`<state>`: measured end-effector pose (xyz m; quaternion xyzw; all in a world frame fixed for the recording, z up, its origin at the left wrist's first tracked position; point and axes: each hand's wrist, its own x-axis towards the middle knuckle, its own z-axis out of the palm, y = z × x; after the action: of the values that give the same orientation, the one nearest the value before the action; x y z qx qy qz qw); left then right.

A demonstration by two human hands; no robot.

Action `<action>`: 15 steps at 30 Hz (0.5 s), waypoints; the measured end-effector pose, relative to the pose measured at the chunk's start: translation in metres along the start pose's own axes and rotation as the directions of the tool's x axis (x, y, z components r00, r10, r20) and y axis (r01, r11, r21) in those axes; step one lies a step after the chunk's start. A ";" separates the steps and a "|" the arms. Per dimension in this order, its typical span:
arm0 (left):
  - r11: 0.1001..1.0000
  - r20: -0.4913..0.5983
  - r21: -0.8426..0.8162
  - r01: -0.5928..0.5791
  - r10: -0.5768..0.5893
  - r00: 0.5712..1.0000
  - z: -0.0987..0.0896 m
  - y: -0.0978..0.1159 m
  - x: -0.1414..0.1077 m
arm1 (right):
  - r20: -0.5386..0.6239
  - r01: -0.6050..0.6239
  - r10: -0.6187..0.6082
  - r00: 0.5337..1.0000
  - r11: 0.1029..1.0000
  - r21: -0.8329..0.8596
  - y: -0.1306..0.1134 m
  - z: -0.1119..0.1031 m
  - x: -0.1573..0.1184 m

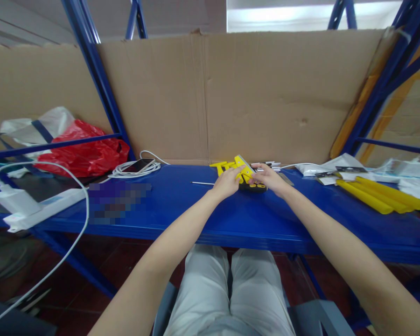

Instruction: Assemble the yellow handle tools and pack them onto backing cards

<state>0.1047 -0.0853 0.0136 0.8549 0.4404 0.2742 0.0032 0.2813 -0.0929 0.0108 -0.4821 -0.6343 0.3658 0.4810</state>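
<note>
My left hand (227, 182) is closed around the lower left side of a yellow tool piece with a silver metal edge (242, 165). The fingers of my right hand (270, 177) pinch that piece from the right. Its exact kind is not clear, since my fingers cover part of it. Just below it, a black item with yellow marks (254, 188) shows between my hands; whether the two are joined I cannot tell. Behind my left hand lie more yellow parts (221, 166). A thin metal rod (202, 183) rests left of my left hand on the blue tabletop (182, 210).
At right lie yellow tubes (378, 196) and clear plastic packets (336, 165). At left are a phone (140, 165) with a coiled white cable, a red plastic bag (87, 147) and a white power strip (52, 207). A cardboard wall (266, 93) stands behind, between blue posts.
</note>
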 end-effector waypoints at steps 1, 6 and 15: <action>1.000 0.007 0.005 -0.004 0.004 1.000 -0.001 0.000 0.000 | -0.005 0.009 -0.009 1.000 1.000 0.018 -0.002 0.001 -0.001; 0.996 0.093 0.085 0.020 -0.028 0.995 -0.002 0.002 -0.004 | -0.067 0.072 -0.069 0.995 0.997 0.041 -0.002 0.000 0.001; 0.995 0.174 0.085 -0.048 0.033 0.984 0.002 0.003 -0.006 | -0.120 0.068 -0.066 0.991 0.998 0.016 -0.002 -0.004 0.003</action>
<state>0.1049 -0.0914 0.0094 0.8835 0.4327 0.1793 -0.0025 0.2841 -0.0908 0.0141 -0.4768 -0.6166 0.3261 0.5349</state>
